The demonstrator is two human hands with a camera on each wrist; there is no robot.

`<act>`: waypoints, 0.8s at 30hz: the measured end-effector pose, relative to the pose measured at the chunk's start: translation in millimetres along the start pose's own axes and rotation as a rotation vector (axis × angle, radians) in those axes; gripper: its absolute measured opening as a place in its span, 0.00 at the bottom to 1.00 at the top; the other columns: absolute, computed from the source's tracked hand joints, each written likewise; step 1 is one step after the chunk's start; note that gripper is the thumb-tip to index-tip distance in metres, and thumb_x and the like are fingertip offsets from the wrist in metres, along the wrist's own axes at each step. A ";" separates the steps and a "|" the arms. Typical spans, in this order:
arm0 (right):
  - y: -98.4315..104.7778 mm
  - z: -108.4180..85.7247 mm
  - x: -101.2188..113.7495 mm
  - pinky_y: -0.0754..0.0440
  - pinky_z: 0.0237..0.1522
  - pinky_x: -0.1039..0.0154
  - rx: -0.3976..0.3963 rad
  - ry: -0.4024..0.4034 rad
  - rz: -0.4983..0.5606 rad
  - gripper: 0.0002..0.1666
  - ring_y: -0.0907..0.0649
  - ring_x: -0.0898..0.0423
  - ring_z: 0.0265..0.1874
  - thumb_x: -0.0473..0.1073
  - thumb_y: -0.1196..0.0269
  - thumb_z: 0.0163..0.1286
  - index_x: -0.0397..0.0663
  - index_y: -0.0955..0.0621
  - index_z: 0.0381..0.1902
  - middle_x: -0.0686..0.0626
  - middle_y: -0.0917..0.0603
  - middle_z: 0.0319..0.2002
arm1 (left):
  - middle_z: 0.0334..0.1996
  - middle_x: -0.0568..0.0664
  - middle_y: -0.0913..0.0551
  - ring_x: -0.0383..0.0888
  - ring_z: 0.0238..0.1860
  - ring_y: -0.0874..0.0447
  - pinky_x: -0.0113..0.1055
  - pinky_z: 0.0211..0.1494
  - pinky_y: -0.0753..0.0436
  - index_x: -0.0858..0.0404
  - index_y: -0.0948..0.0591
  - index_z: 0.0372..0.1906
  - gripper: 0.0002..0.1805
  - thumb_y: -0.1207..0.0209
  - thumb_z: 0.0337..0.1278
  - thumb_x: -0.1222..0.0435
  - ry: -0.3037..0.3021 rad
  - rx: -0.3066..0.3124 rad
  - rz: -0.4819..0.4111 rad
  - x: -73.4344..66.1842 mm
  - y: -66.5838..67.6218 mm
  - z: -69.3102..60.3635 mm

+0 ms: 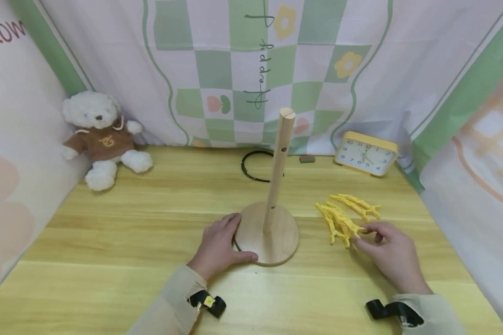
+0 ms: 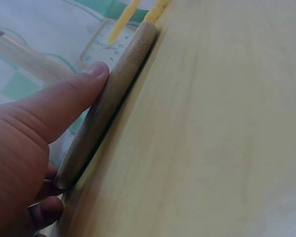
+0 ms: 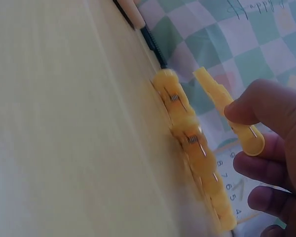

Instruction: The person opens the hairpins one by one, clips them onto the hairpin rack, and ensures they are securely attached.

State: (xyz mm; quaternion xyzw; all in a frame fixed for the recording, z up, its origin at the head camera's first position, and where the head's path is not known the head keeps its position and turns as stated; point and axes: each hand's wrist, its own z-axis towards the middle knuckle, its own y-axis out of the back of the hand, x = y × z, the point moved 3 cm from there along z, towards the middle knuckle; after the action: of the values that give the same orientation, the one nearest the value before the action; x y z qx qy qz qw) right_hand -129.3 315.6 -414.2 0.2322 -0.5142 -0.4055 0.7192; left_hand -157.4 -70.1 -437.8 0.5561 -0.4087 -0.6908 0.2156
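In the head view a wooden stand has an upright pole [image 1: 278, 167] with holes, fixed on a round base [image 1: 286, 242]. My left hand [image 1: 218, 244] grips the near left rim of the base, thumb in front and fingers round the side; the left wrist view shows the thumb [image 2: 71, 98] against the rim. To the right of the stand lie several yellow clothespins [image 1: 339, 218] with forked ends. Thumb and forefinger of my right hand [image 1: 394, 255] pinch one clothespin [image 3: 212, 91], held just above the others [image 3: 192, 136], whose metal springs show.
Behind the pole lies a thin black ring [image 1: 245, 170], partly hidden by it. A small dark block [image 1: 307, 159] and a yellow alarm clock [image 1: 366, 153] stand at the back right. At the back left sits a white teddy bear [image 1: 109, 139]. Patterned cloth [image 1: 211, 70] hangs along the table's back edge.
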 end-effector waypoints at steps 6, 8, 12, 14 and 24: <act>-5.7 -0.3 15.6 0.28 0.36 0.71 0.023 0.076 0.006 0.20 0.23 0.58 0.35 0.43 0.19 0.47 0.45 0.12 0.38 0.49 0.14 0.37 | 0.74 0.54 0.35 0.59 0.71 0.35 0.59 0.72 0.40 0.62 0.36 0.76 0.64 0.26 0.33 0.34 0.006 0.001 -0.003 -0.3 0.5 -0.3; -7.5 -1.1 20.0 0.27 0.39 0.70 0.027 0.094 0.006 0.19 0.22 0.55 0.37 0.43 0.18 0.46 0.46 0.12 0.37 0.49 0.14 0.37 | 0.74 0.54 0.34 0.59 0.71 0.35 0.59 0.72 0.40 0.62 0.36 0.76 0.64 0.26 0.33 0.34 0.005 0.002 -0.003 -0.5 0.5 -0.3; -12.3 -2.6 26.2 0.28 0.40 0.69 0.021 0.136 0.010 0.19 0.22 0.56 0.38 0.43 0.18 0.45 0.46 0.12 0.35 0.50 0.14 0.35 | 0.74 0.54 0.34 0.59 0.71 0.35 0.59 0.72 0.40 0.62 0.36 0.76 0.64 0.26 0.33 0.34 0.004 0.003 -0.002 -0.5 0.3 0.2; -15.1 -3.2 28.9 0.28 0.40 0.69 0.017 0.161 0.011 0.19 0.23 0.57 0.37 0.41 0.18 0.44 0.45 0.12 0.35 0.50 0.13 0.34 | 0.74 0.54 0.35 0.59 0.71 0.35 0.59 0.72 0.40 0.62 0.36 0.76 0.64 0.26 0.33 0.34 0.006 0.005 -0.001 -0.5 0.3 0.2; -27.5 -6.2 46.7 0.27 0.40 0.65 0.052 0.252 0.010 0.17 0.22 0.55 0.37 0.42 0.18 0.44 0.48 0.13 0.33 0.53 0.13 0.35 | 0.75 0.54 0.35 0.59 0.71 0.36 0.60 0.72 0.40 0.63 0.37 0.76 0.64 0.26 0.34 0.34 0.010 0.011 0.006 0.1 -0.1 0.5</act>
State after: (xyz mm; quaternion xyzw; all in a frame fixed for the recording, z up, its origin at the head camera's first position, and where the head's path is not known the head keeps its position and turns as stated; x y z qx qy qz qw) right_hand -126.4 261.1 -411.4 0.2971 -0.4314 -0.3563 0.7738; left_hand -157.9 -70.0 -437.9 0.5597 -0.4130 -0.6851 0.2164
